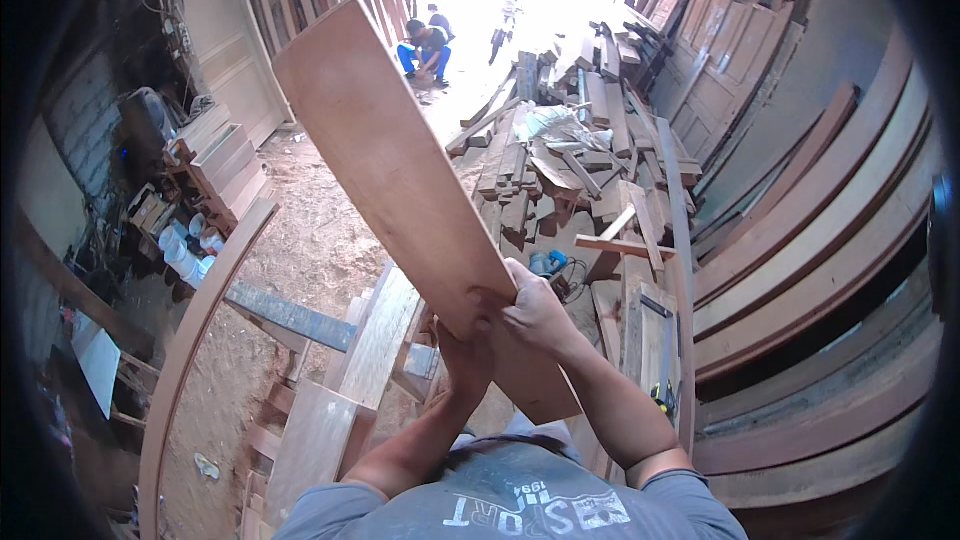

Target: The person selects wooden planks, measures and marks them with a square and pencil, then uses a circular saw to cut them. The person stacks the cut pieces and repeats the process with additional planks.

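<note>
A long, flat wooden board [385,155] slants up and to the left in front of me, its near end close to my shirt. My right hand [532,312] is closed round its right edge, the thumb lying on the upper face. At the left edge, my left hand [463,355] grips the same board, with its fingers partly hidden. Below and left of the board is a pale wooden plank [378,340] on a bench-like stack.
Heaped timber offcuts [600,130] lie ahead, with a blue power tool [546,263] among them. Long boards [810,230] lean along the right side. White buckets [180,255] stand at left. Wooden door panels [225,30] lean at the back left. A person [428,50] crouches farther off.
</note>
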Tool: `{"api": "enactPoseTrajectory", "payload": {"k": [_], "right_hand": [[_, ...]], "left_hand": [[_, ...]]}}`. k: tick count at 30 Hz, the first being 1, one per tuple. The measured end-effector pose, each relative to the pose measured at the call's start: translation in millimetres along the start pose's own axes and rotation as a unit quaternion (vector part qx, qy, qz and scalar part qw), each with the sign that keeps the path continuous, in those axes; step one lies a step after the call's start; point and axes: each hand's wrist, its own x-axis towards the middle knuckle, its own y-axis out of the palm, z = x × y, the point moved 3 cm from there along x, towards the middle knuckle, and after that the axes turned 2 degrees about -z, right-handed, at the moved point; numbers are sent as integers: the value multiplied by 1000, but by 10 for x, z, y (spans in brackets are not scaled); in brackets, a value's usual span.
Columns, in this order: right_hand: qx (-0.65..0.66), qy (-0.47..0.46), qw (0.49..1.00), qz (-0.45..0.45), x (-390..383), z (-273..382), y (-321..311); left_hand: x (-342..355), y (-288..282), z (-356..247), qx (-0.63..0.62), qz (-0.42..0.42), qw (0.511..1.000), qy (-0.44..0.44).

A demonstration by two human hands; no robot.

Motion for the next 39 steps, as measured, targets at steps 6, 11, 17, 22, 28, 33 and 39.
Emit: {"api": "enactPoseTrajectory", "payload": {"k": [6, 11, 17, 22, 28, 33, 39], "right_hand": [[-62, -7, 993, 101, 1001, -359, 151], [-82, -41, 980, 176, 1865, -346, 230], [-247, -168, 922, 248, 2579, -443, 244], [-373, -260, 824, 338, 3037, -969, 431], [-391, -401, 741, 370, 3465, -1657, 879], [-321, -495, 725, 356, 3534, -1968, 1166], [-299, -560, 709, 308, 3535, -2325, 1197]], "left_hand": [[562, 50, 50, 146, -94, 983, 55], [1006, -458, 250, 306, 26, 945, -111], [758, -586, -60, 375, 44, 887, -268], [344, -492, 186, 378, -19, 878, -292], [82, -325, 178, 411, -130, 860, -274], [-24, -372, 247, 417, -169, 862, -236], [119, -383, 157, 451, -177, 848, -215]]}}
